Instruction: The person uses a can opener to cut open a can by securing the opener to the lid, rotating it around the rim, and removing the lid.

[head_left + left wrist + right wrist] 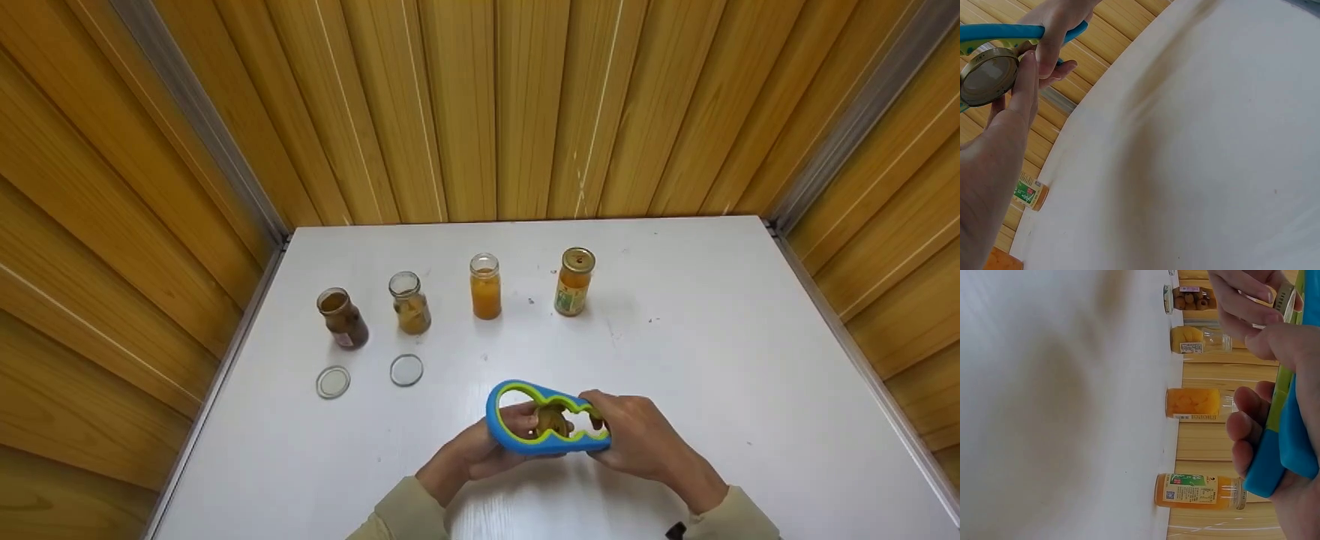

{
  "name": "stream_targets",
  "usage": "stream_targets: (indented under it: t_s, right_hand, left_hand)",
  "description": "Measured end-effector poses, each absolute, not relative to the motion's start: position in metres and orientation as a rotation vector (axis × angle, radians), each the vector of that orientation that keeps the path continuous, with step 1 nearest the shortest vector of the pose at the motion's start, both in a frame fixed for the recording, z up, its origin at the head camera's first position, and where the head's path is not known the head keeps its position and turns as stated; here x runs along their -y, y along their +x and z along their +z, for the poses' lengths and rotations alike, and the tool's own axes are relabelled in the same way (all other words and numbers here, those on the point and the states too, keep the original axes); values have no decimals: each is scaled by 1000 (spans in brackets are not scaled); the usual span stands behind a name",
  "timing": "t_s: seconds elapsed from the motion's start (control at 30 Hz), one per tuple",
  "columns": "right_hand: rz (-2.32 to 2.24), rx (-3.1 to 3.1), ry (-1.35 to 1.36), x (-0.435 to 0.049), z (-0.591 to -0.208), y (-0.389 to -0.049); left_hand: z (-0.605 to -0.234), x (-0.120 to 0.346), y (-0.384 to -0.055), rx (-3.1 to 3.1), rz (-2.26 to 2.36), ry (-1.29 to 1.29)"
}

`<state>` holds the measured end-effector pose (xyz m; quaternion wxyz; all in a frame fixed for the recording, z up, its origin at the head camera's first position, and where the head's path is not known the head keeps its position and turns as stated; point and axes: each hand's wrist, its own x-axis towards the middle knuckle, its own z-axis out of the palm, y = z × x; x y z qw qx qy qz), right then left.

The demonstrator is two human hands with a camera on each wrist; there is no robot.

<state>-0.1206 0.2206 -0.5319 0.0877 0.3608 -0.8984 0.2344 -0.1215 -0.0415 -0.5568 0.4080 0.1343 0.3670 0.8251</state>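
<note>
My right hand [637,435] grips the narrow end of a blue and green jar opener [493,414], a frame with scalloped openings. My left hand [476,450] pinches a gold metal jar lid [551,422] at the opener's middle opening. In the left wrist view the lid's pale underside [988,79] faces the camera, with no jar under it. The right wrist view shows the opener's blue handle [1266,461] lying across the right palm, fingers curled around it. Both hands are above the front part of the white table [712,360].
Beyond the hands stand three uncapped jars, one dark [346,324], one pale yellow [413,313] and one orange [486,296]. A capped orange jar [571,292] is right of them. Two lids [333,382] lie in front of the left jars. Wooden-slat walls [525,112] enclose the table.
</note>
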Motion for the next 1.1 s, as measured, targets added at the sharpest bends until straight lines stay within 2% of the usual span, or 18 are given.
stream_targets:
  t_s: [0.47, 1.1]
  right_hand:
    - [693, 2732, 1041, -223, -528, -123]
    - [651, 2672, 973, -239, -526, -123]
  left_hand:
    - [-561, 52, -123, -955, 2074, 237]
    - [-566, 77, -128, -1202, 2044, 301]
